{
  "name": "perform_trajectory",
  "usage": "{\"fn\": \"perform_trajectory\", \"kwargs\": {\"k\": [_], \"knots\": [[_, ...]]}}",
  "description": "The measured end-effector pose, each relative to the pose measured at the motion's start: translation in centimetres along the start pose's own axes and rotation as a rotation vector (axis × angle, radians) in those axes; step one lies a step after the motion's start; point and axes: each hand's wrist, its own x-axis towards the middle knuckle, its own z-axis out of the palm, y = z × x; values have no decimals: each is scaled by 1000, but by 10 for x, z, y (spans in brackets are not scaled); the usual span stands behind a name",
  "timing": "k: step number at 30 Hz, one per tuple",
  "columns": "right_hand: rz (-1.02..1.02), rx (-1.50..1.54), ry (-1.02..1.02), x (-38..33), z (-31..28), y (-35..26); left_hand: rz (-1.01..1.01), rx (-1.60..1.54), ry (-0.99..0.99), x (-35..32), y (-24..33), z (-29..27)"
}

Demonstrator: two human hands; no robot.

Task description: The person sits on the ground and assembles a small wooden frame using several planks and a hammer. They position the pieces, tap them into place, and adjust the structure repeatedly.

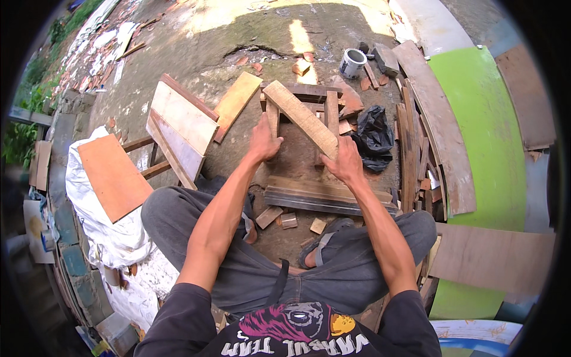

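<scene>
Ahead of my crossed legs stands a small wooden frame (pixel 309 90) with a dark crosspiece at its far side and two side pieces. My left hand (pixel 264 143) is closed around the near end of its left side piece. My right hand (pixel 346 159) grips the near right end of a light wooden plank (pixel 300 118). That plank slants over the frame, its far left end above the left side piece. Whether it rests on the frame I cannot tell. The right side piece runs partly behind the plank and my right hand.
Stacked planks (pixel 333 193) lie before my feet, with small wood offcuts (pixel 269 217) nearby. To the left are a yellowish board (pixel 237 104), leaning panels (pixel 178 119) and an orange board (pixel 115 177). At right are a black plastic bag (pixel 375 140), a paint can (pixel 353 63) and a green sheet (pixel 482 131).
</scene>
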Motion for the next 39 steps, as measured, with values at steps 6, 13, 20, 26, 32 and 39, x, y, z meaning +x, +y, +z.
{"fn": "perform_trajectory", "kwargs": {"k": [6,13,20,26,32,39], "knots": [[92,-34,26,0,5,-10,40,13,38,-2,1,-1],[50,55,87,0,10,-5,40,-20,6,-2,-3,-2],[-1,50,140,-5,14,-5,13,-31,-40,2,-7,0],[-1,53,156,-7,12,-8,-28,-25,-74,0,-3,0],[27,8,112,-5,13,-9,-12,-44,-71,4,-7,2],[138,-100,-45,1,5,-12,0,-64,-75,6,-12,6]]}}
